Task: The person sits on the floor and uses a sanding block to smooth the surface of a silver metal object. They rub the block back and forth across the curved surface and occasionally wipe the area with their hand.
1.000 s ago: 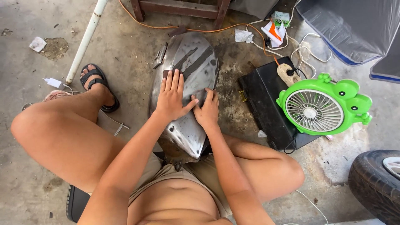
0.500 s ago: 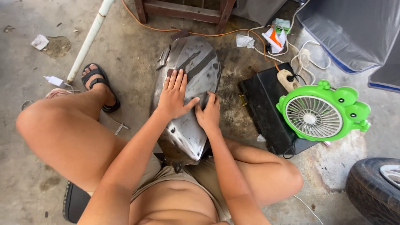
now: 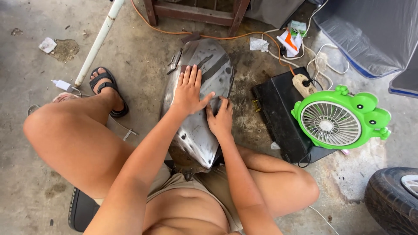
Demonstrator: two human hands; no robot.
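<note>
A grey, curved metal panel [image 3: 201, 130] with darker sanded streaks lies on the concrete floor between my knees. My left hand [image 3: 188, 91] rests flat on its upper middle, fingers stretched out and pointing away from me, pressing on a dark strip that shows at the fingertips. My right hand [image 3: 221, 118] sits just to the right of it on the panel's right edge, fingers curled over the rim. The thumb of the left hand almost touches the right hand's fingers.
A green frog-shaped fan [image 3: 337, 119] stands on a black case [image 3: 278, 113] at the right, next to a plug and cables [image 3: 313, 65]. A white pipe [image 3: 99, 41] lies at upper left, a tyre [image 3: 392, 198] at lower right, a wooden frame [image 3: 196, 11] behind.
The left hand has slid a little further up the panel, and the right hand has shifted slightly toward the right edge. The view has tilted a bit.
</note>
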